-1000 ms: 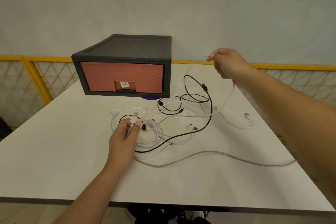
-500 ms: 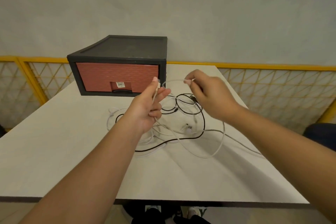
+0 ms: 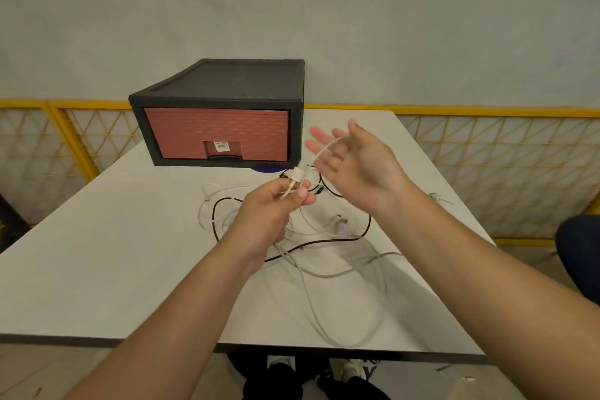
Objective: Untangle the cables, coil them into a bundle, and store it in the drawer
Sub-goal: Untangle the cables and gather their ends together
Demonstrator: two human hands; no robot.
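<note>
We see left hand (image 3: 276, 204) pinching white cable (image 3: 325, 151) just behind its plug, fingers curled. Right hand (image 3: 357, 169) released, fingers straight, same cable lying across them. Rest of cables in tangle (image 3: 311, 239) on worktop (image 3: 113, 253), beneath hands toward 6 o'clock. Drawer (image 3: 216, 135) closed, at 11 o'clock from hands.

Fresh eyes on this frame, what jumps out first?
Mid-frame, the left hand pinches a white cable near its plug, and the cable arcs up across the fingers of the open right hand. Below the hands, a tangle of black and white cables sprawls over the white table. At the table's far side sits a dark box with its red drawer closed.
</note>
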